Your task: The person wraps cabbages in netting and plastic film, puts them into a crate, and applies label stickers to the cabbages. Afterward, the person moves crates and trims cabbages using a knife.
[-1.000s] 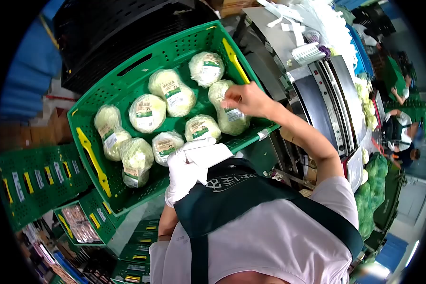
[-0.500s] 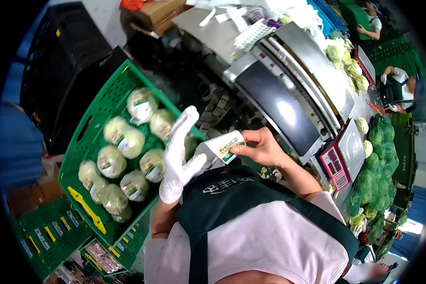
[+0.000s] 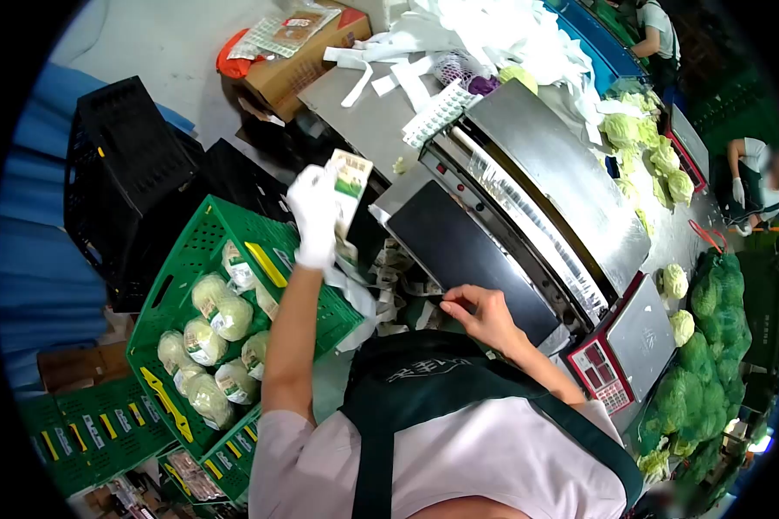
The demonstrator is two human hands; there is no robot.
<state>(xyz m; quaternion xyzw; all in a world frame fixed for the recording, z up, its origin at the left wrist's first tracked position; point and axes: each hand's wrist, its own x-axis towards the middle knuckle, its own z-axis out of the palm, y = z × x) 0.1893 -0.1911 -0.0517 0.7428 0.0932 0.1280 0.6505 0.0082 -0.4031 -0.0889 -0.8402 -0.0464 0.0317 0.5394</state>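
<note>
My left hand (image 3: pixel 312 212), in a white glove, is closed on a strip of printed labels (image 3: pixel 351 180), pale with green print. More of the strip hangs below the glove beside the green crate. My right hand (image 3: pixel 485 316) is bare, its thumb and index finger pinched together at the near edge of the dark plate of a wrapping machine (image 3: pixel 467 251); what lies between the fingertips, if anything, is too small to make out. Left of my hands, a green crate (image 3: pixel 325 324) holds several wrapped, labelled cabbages (image 3: pixel 232 318).
Black crates (image 3: pixel 134 190) stand at the left. A red-framed scale (image 3: pixel 604 368) sits right of the machine, with netted green cabbages (image 3: pixel 697 372) beyond. Loose cabbages (image 3: pixel 632 134) and white strips (image 3: pixel 459 35) lie farther back. Co-workers are at the upper right.
My left hand has moved up and away with the label strip, now closed round it instead of spread. My right hand has come off the strip and sits lower, by the machine. The view has shifted.
</note>
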